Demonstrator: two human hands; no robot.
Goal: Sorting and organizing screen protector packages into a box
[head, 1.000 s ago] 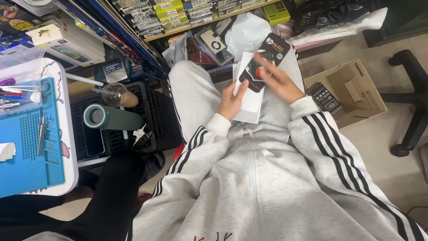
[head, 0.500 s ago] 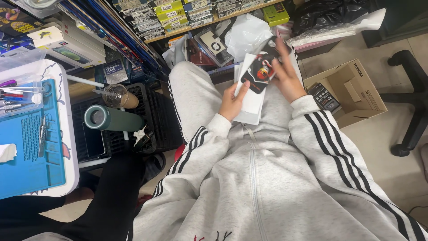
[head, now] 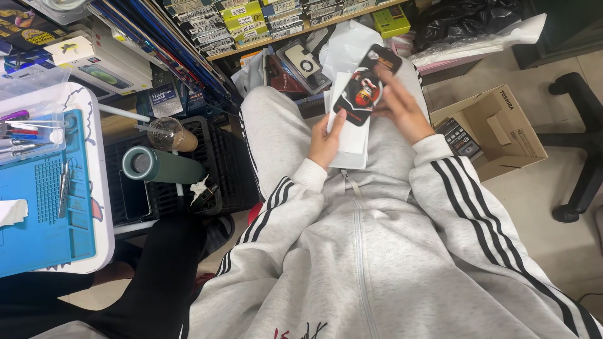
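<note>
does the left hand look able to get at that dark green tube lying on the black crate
Probably yes. The left hand holds a white packet on the lap, and the green tube lies uncovered on the black crate to that side, with only the knee between.

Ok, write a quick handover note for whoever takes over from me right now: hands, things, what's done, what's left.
Left hand: holds the white packet on the lap, thumb on the phone case's lower edge.
Right hand: grips the black phone case from the right side.
Done: case is out and lying over the packet.
Left: case still in both hands, not put down. Cardboard box stands open on the floor to the right.
</note>
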